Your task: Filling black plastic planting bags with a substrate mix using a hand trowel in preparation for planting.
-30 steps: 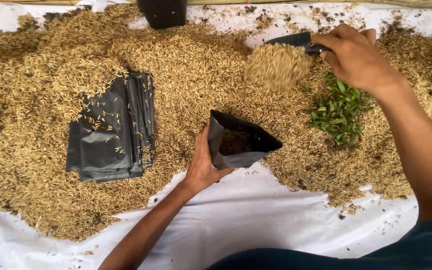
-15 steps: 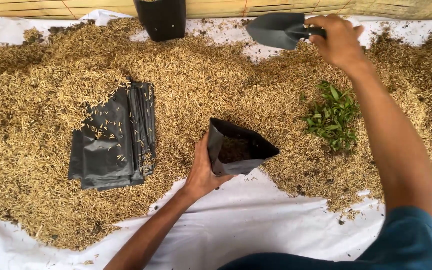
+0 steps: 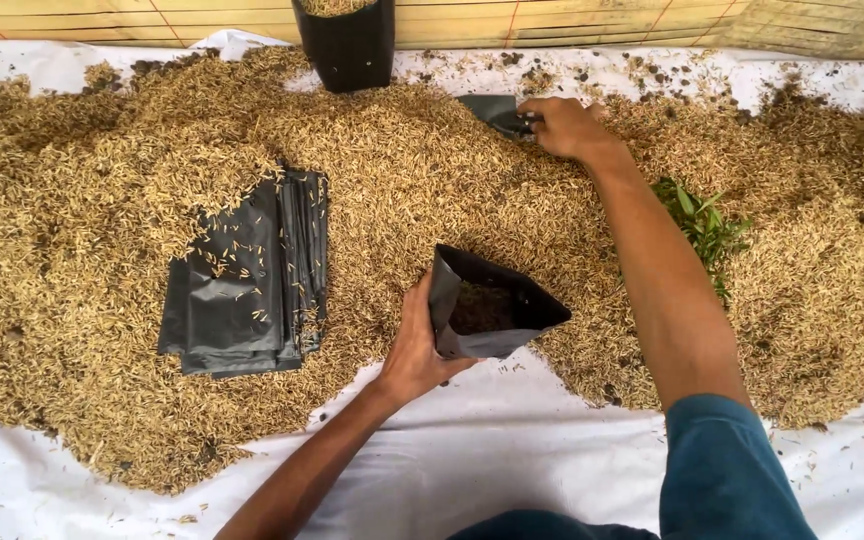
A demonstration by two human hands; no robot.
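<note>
My left hand (image 3: 416,345) grips the near edge of an open black plastic bag (image 3: 487,306) that lies tilted on the rice husk heap (image 3: 92,230), its mouth facing right and dark filling inside. My right hand (image 3: 569,127) reaches far forward and holds the handle of a dark trowel (image 3: 492,110), whose blade is pushed into the husk at the back of the heap.
A stack of flat black bags (image 3: 247,280) lies on the husk to the left. A filled black bag (image 3: 345,40) stands upright at the back by a bamboo wall. Green seedlings (image 3: 704,225) lie right of my right arm. White sheet (image 3: 512,460) covers the ground.
My right hand has swung the trowel from the right, up and back, then down to the left into the husk. The left hand and open bag have stayed put.
</note>
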